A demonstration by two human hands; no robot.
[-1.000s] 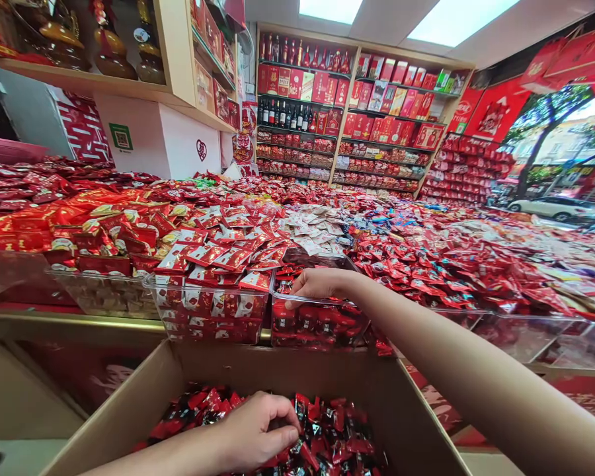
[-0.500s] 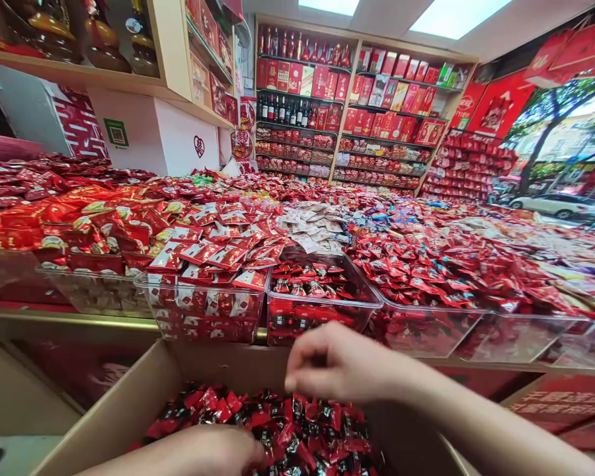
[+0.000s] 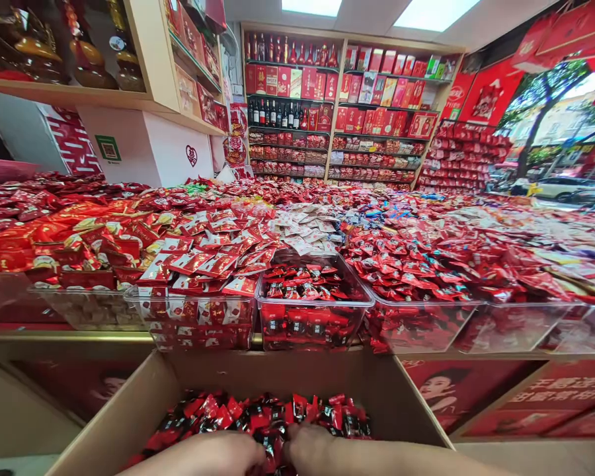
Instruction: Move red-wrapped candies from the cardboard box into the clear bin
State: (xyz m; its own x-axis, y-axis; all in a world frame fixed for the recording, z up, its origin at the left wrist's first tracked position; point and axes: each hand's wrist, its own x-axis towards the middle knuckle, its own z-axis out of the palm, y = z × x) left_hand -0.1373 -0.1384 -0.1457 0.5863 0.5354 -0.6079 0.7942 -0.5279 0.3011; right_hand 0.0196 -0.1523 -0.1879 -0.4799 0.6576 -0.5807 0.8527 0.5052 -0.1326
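A brown cardboard box (image 3: 302, 371) stands in front of me, with a layer of small candies (image 3: 218, 415) in red and black wrappers inside. Both my hands are down among them. My left hand (image 3: 231, 453) touches the candies from the left, its fingers curving down out of sight. Close beside it, my right hand (image 3: 310, 449) presses into the same candies, its fingertips hidden too. A few wrapped candies lie in the narrow gap between the hands. Just beyond the box, a clear plastic bin (image 3: 369, 301) holds more candies of the same red and black look.
Other clear bins heaped with red packets (image 3: 203, 264) and red-wrapped sweets (image 3: 411, 271) flank that bin along the counter edge (image 3: 79, 336). White packets (image 3: 307, 228) lie behind it. Shelves (image 3: 342, 106) with bottles and red boxes line the back wall.
My right hand has come down from in front of the clear bin into the box, beside my left hand. My left hand stays among the candies. The view has shifted slightly.
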